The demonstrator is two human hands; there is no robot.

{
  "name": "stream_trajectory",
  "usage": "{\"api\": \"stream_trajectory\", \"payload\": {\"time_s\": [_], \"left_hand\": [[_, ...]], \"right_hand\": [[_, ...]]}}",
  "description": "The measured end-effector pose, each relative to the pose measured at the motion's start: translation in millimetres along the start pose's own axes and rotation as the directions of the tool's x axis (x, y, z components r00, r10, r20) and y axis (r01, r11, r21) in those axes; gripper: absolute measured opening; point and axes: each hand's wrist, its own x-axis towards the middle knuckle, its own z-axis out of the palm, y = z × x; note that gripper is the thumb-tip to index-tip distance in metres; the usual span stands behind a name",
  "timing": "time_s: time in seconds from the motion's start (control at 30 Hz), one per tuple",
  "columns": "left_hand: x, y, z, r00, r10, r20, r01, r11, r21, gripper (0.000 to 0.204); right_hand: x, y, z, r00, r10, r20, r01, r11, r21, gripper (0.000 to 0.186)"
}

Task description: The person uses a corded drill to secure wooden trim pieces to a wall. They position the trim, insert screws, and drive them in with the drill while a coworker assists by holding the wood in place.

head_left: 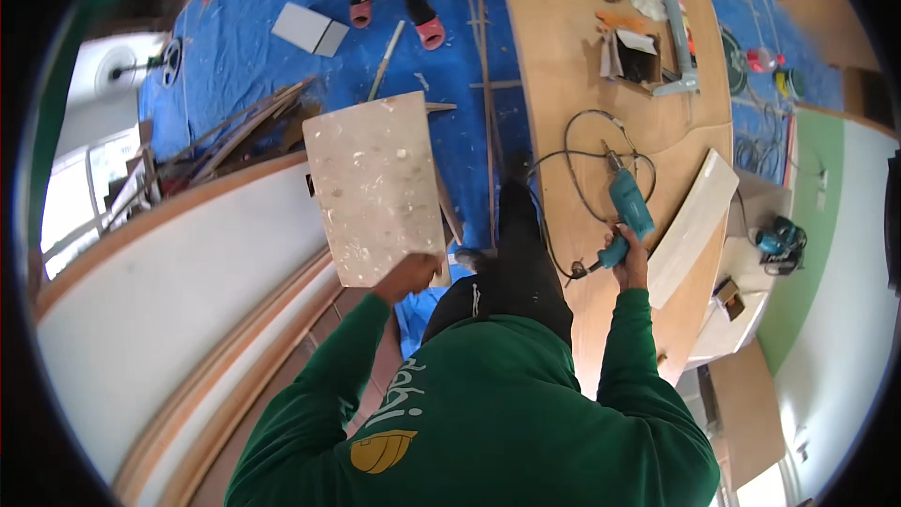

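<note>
My right hand [631,261] is wrapped round the handle of a teal corded power drill [631,201]. The drill lies over a long wooden board [572,314], its bit pointing away from me, and its black cord [569,152] loops on the wood. My left hand [413,275] is closed, fingers curled, at the near right corner of a pale, paint-spattered rectangular top [375,188]. What those fingers hold, if anything, is hidden. Just right of the drill rests a narrow pale wood strip [696,225].
A metal square [678,47] and a small open box [634,58] sit farther up the board. Blue tarpaulin [230,66] covers the floor, with a white box [310,28] on it. Scrap wood [246,131] piles at left. Another person's pink shoes [431,34] show at the top.
</note>
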Motion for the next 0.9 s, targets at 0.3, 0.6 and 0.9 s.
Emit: {"api": "stream_trajectory", "payload": {"time_s": [0.3, 0.6, 0.9], "left_hand": [[-183.5, -129.5, 144.9, 0.885, -0.454, -0.106, 0.456, 0.890, -0.004, 0.080], [-210.1, -124.9, 216.5, 0.949, -0.183, -0.257, -0.038, 0.743, -0.668, 0.041], [-308.9, 31.3, 230.4, 0.862, -0.500, -0.079, 0.032, 0.210, -0.977, 0.040]], "right_hand": [[-122.8, -29.8, 63.4, 0.955, -0.098, 0.278, 0.107, 0.994, -0.018, 0.039], [-177.9, -119.7, 309.1, 0.624, -0.104, 0.775, 0.463, 0.847, -0.259, 0.056], [-166.5, -116.4, 501.2, 0.506, 0.128, 0.853, 0.681, 0.548, -0.486, 0.062]]}}
